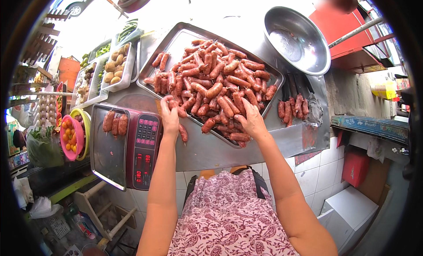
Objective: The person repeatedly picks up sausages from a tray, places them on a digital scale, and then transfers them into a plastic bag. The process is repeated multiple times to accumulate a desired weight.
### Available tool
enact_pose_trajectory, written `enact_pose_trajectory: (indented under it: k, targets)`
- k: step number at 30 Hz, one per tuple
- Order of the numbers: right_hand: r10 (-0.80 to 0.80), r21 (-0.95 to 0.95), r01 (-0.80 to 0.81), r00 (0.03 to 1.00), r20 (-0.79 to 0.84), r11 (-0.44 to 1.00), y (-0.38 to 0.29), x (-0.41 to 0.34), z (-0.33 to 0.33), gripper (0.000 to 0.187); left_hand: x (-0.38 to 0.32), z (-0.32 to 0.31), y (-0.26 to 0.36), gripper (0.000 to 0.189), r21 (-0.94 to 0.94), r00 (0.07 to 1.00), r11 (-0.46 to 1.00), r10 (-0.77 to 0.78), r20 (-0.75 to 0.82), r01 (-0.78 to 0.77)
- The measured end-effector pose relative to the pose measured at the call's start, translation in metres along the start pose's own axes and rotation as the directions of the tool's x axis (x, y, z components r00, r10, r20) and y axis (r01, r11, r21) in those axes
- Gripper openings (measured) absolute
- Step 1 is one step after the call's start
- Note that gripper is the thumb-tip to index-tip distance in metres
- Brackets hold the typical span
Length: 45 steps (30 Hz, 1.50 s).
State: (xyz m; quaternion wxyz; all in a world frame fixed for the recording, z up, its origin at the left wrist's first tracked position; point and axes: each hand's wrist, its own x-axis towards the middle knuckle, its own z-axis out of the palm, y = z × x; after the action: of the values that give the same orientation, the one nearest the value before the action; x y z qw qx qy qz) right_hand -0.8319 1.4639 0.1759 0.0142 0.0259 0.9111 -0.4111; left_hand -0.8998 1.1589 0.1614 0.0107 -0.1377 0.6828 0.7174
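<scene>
A big heap of raw linked sausages (214, 87) fills much of a rectangular metal tray (180, 33), set at an angle on the metal counter. At the tray's left front edge, my left hand (169, 117) has its fingers around sausages. Below it, one sausage (183, 133) hangs or lies over the counter; the link between is hidden. My right hand (252, 120) touches the heap's right front side, thumb and fingers apart. Three sausages (115, 123) lie on the pan of a digital scale (142, 150), whose red display is lit.
Right of the tray are more sausages (292, 109), dark-handled knives (292, 84), a plastic bag (314, 110) and a large metal bowl (297, 41). To the left stand a potato bin (127, 71), a pink basket of small orange fruit (71, 137) and egg trays (44, 110). The metal counter (205, 158) ends before my body.
</scene>
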Motion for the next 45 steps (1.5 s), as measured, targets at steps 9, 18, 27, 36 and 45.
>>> enact_pose_trajectory:
  k: [9, 18, 27, 36, 45]
  targets:
    - [0.067, 0.297, -0.039, 0.994, -0.086, 0.954, -0.037, 0.006, 0.015, 0.047, -0.072, 0.043, 0.001, 0.029, 0.168, 0.973, 0.986, -0.060, 0.223, 0.023]
    - [0.265, 0.469, -0.213, 0.963, -0.046, 0.857, -0.025, -0.017, 0.025, 0.044, -0.040, 0.122, 0.013, 0.029, 0.902, 0.949, 0.297, 0.134, 0.287, -0.315]
    - [0.481, 0.962, -0.267, 0.852, 0.209, 0.054, 0.014, -0.017, -0.016, 0.050, -0.020, 0.119, 0.009, 0.028, 0.922, 0.964, 0.284, 0.033, 0.265, -0.263]
    - [0.233, 0.233, -0.197, 0.963, -0.136, 0.952, -0.007, 0.025, -0.010, 0.060, -0.049, 0.015, 0.072, 0.020, 0.064, 0.608, 0.770, -0.548, 0.574, 0.634]
    - [0.000, -0.261, -0.019, 0.997, -0.072, 0.965, -0.009, 0.019, 0.013, 0.073, -0.100, -0.197, 0.167, 0.018, -0.048, 0.959, 0.967, -0.253, -0.124, 0.249]
